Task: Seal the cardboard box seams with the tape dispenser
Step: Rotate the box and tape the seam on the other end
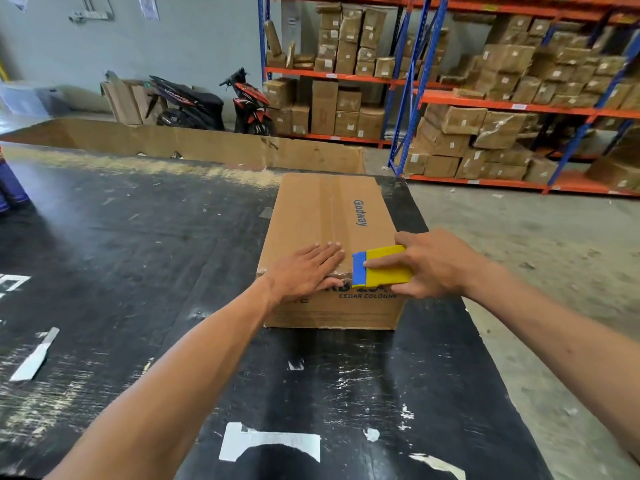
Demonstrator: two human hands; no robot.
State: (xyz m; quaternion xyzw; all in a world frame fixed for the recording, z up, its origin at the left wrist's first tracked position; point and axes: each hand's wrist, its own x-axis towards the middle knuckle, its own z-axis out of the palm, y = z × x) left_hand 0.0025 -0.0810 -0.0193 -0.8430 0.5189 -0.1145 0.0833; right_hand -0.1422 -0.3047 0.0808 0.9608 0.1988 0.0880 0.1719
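My left hand (308, 268) lies flat and spread on the near end of the cardboard box (332, 244), fingers pressing down over the centre seam where tape wraps the near top edge. My right hand (429, 265) is closed on the tape dispenser (381, 265), a yellow body with a blue front, thumb underneath and index finger along its top; its blue edge sits on the box's near top edge, just beside my left fingertips. The 2 hands are close but not touching.

The box lies lengthwise along the right side of the black tabletop (138, 237), its far end close to the far edge. A glossy strip of tape (330, 209) seems to run down the seam. The board looks stiff and dry, so I judge it will not buckle under my palm; I cannot tell its weight. The dispenser looks light and rigid, best held by its yellow body, away from the blue cutting edge.
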